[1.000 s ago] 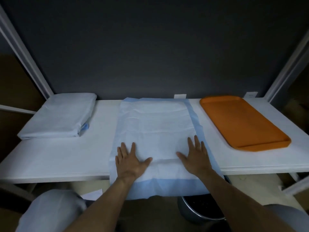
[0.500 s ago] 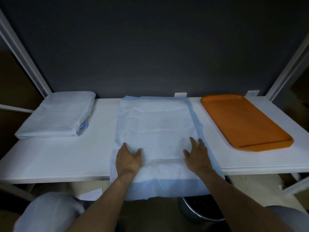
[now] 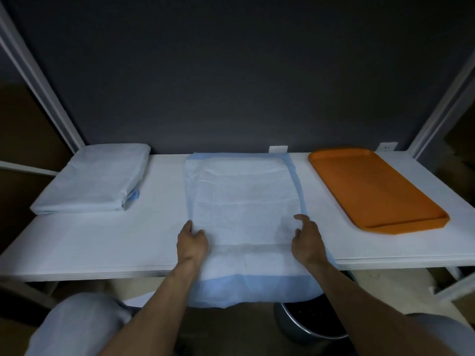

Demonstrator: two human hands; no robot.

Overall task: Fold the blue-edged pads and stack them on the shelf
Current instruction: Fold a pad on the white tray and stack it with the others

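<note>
A white pad with blue edges [image 3: 244, 196] lies spread flat across the middle of the white shelf [image 3: 102, 240], and its near blue end hangs over the front edge. My left hand [image 3: 192, 241] has curled fingers pinching the pad's left side near the front. My right hand [image 3: 307, 240] is curled at the pad's right side, thumb and forefinger closing on the material. A stack of folded pads [image 3: 95, 178] rests at the shelf's back left.
An orange tray [image 3: 372, 191] lies on the right part of the shelf. A dark wall closes off the back, with white frame posts on both sides. A round metal bin [image 3: 308, 327] stands on the floor below the shelf front.
Both hands lay flat with fingers spread on the pad. They have slid outward to its left and right sides and curled their fingers onto the material.
</note>
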